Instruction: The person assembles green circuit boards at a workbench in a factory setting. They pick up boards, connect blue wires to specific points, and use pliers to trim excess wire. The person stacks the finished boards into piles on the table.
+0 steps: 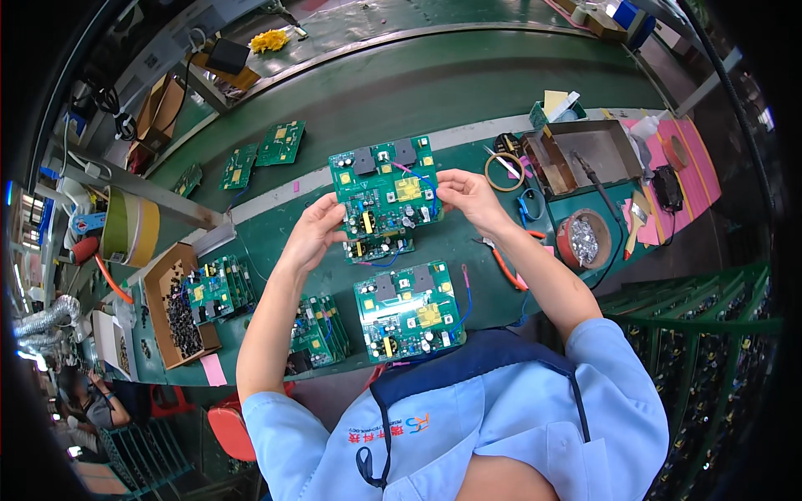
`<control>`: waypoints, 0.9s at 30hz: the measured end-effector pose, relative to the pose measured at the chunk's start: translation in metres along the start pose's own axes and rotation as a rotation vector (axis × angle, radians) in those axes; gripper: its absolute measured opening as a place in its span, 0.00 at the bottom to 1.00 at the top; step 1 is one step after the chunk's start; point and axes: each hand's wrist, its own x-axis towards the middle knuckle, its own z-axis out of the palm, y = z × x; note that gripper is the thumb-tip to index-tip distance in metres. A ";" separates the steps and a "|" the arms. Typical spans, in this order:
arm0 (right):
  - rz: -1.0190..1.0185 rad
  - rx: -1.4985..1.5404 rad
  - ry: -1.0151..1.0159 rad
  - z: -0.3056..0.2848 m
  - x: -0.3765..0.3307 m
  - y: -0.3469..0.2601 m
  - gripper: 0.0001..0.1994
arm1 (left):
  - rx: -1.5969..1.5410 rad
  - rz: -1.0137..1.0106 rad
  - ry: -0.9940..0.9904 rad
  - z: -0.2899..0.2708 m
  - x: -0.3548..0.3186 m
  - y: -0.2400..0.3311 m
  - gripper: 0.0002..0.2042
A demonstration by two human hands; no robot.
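Between my two hands I hold up a green circuit board by its side edges. It carries dark relay-like blocks, a yellow transformer, and a blue wire at its right. My left hand pinches the lower left edge. My right hand pinches the right edge near the blue wire. Partly hidden beneath it lies another board. Closer to me, a similar board lies face up with a blue wire at its right. To its left stands a row of boards on edge.
At left, a cardboard box holds small black parts, beside more upright boards. Farther off, several boards lie on the green belt. On the right are orange-handled pliers, a tape roll, a soldering iron, a red bowl and a brush.
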 end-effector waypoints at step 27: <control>0.377 -0.193 -0.013 0.023 0.025 0.099 0.10 | 0.867 -0.499 0.075 -0.066 0.027 -0.058 0.09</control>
